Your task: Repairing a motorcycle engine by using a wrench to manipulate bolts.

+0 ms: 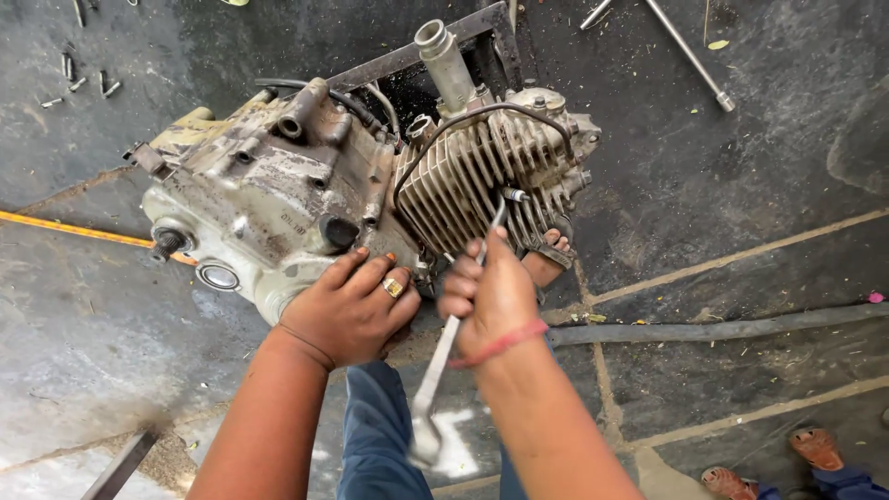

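We are counting one motorcycle engine (370, 176) lying on the floor, with one finned cylinder block (482, 181) on it. We are seeing two hands of the person: one left hand (350, 310) and one right hand (486, 296). We are counting one spanner (435, 380), one gold ring (394, 288) and one red wrist thread (500, 344). We are seeing one long metal rod (690, 56) at top right. We are counting about five small bolts (83, 79) at top left; they are tiny, so the count is rough. We are seeing one sandalled foot (546, 259) beside the engine and two more feet (769, 468) at bottom right.
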